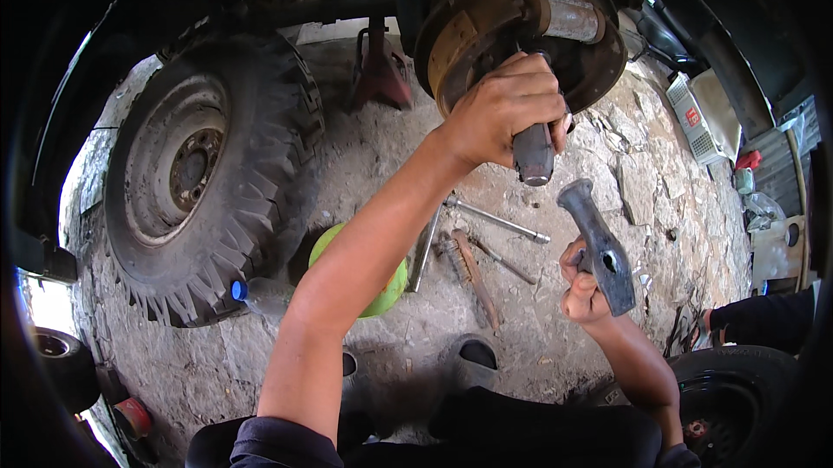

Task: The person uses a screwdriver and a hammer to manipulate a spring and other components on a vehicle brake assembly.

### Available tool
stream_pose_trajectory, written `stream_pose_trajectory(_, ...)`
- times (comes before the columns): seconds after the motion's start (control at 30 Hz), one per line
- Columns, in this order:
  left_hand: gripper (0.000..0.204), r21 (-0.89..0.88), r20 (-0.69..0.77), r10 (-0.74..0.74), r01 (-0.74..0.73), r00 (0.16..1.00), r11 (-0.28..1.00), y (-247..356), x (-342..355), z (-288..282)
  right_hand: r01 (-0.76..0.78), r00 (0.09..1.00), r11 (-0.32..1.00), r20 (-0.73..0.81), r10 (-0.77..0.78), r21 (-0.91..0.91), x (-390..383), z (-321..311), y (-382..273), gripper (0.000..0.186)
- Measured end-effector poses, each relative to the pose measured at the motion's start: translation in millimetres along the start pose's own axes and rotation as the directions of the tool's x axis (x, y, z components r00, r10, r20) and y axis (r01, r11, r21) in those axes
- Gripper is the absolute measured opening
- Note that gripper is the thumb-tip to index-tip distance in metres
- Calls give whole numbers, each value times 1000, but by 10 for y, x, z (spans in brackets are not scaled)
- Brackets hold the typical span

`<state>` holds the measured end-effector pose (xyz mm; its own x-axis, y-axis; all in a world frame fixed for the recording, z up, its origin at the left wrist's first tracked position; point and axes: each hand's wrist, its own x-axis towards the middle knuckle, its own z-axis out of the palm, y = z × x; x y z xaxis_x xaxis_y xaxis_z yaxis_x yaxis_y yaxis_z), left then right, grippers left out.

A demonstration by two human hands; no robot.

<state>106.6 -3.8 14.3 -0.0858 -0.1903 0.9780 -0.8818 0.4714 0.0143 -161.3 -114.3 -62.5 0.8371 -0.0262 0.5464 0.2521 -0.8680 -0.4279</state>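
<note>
My left hand is wrapped round a thick dark metal punch, its blunt end pointing down toward me. The punch's other end reaches up into a rusty round wheel brake assembly; whether it touches there, I cannot tell. A worn pale cylinder sticks out of the assembly just above that hand. Lower and to the right, my right hand grips a hammer. The hammer's steel head is a short gap away from the punch's blunt end, and its handle is mostly hidden behind head and fingers.
A large wheel leans at the left, near a red jack stand. On the stony ground lie a wire brush, a long metal bar, a blue-capped bottle and a round green object. Another tyre lies lower right.
</note>
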Motion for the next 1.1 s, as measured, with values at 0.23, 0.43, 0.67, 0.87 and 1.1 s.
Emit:
stream_pose_trajectory(0.23,21,-54,128,-10,17,992,998,129,-89,139,32,999,992,-6,-32,123,-259,16,220,85)
stream_pose_trajectory(0.43,21,-5,122,-34,35,992,999,41,-131,80,-26,998,996,66,20,84,-148,-55,103,92)
stream_pose_trajectory(0.67,22,45,149,-23,16,989,999,-60,-102,16,-141,988,959,-21,151,247,-130,27,-6,69)
stream_pose_trajectory(0.87,22,11,152,-31,30,988,1000,-63,-95,22,-108,994,988,14,107,112,-131,-33,14,62)
stream_pose_trajectory(1.1,20,-46,28,-7,9,1000,999,-32,-46,6,345,938,937,-47,-343,48,607,-160,-319,31)
